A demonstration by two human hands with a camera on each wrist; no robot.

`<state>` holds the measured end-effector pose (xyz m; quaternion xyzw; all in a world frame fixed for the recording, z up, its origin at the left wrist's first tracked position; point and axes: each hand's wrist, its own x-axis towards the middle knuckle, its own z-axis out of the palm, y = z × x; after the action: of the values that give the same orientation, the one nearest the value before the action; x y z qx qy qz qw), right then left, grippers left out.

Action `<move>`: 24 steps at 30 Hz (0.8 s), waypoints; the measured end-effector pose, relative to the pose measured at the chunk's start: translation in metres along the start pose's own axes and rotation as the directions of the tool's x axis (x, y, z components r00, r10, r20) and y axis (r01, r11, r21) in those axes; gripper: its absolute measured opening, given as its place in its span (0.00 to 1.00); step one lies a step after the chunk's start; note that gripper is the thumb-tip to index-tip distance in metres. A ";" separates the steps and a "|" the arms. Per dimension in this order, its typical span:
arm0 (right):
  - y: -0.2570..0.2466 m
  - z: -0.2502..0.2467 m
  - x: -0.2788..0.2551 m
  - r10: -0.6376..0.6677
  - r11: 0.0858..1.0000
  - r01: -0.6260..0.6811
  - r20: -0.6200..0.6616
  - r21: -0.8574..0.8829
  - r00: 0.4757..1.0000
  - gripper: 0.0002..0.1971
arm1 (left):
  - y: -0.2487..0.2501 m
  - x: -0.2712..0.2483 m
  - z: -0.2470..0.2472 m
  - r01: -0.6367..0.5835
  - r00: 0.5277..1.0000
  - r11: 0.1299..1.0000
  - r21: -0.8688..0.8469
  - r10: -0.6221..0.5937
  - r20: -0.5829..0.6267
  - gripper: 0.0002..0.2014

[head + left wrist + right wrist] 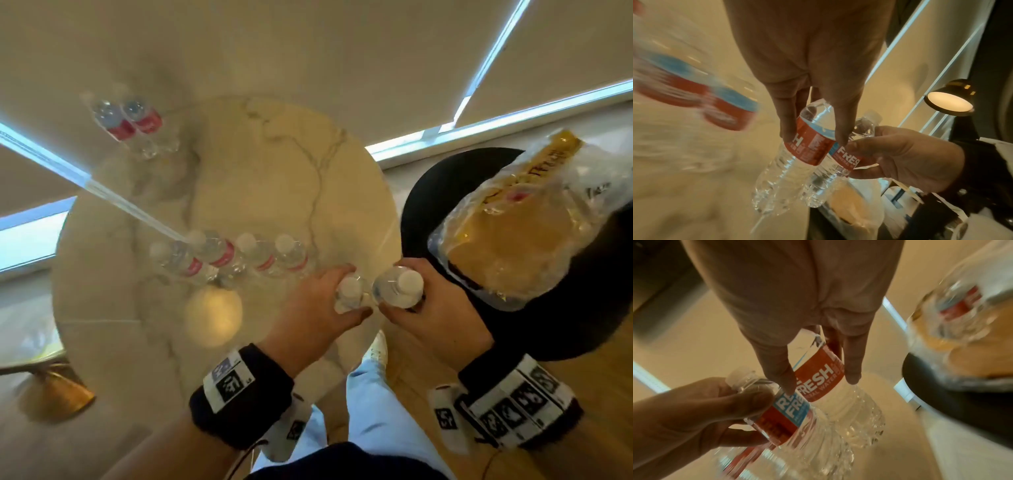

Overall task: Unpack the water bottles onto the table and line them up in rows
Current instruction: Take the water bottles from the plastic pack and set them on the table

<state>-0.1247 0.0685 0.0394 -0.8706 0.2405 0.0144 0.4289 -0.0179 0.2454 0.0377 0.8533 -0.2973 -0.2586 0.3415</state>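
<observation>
My left hand grips a clear water bottle with a red-and-blue label above the near right edge of the round marble table. Right beside it my right hand grips a second bottle, whose label reads FRESH. The two bottles almost touch. A row of several capped bottles stands mid-table. A pair of bottles stands at the far left edge.
A black round stool stands right of the table and carries the torn plastic pack wrap with one bottle showing inside. Wood floor and my light trouser leg lie below. A lamp shows in the left wrist view.
</observation>
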 end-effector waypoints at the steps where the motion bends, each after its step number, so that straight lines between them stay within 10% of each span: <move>1: -0.012 0.022 -0.004 -0.020 1.000 0.019 0.053 0.021 0.998 0.25 | -0.018 -0.021 -0.013 0.039 0.999 0.999 -0.004 -0.039 -0.019 0.33; 12: -0.107 0.199 0.014 -0.026 0.999 0.020 0.180 0.032 0.983 0.29 | -0.146 -0.082 -0.112 0.265 0.937 0.961 -0.075 -0.275 -0.214 0.24; 20: -0.110 0.193 0.012 0.120 0.992 -0.124 0.192 0.014 0.974 0.45 | -0.144 -0.093 -0.122 0.290 0.947 0.957 -0.005 -0.288 -0.143 0.25; 24: -0.083 0.146 -0.005 0.162 0.987 -0.162 0.095 0.002 0.982 0.31 | -0.155 -0.118 -0.109 0.444 0.882 0.825 0.349 -0.472 -0.006 0.27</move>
<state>-0.0664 0.2234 0.0096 -0.8445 0.2900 0.0893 0.4414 0.0223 0.4644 0.0209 0.9343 -0.1373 -0.3118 0.1047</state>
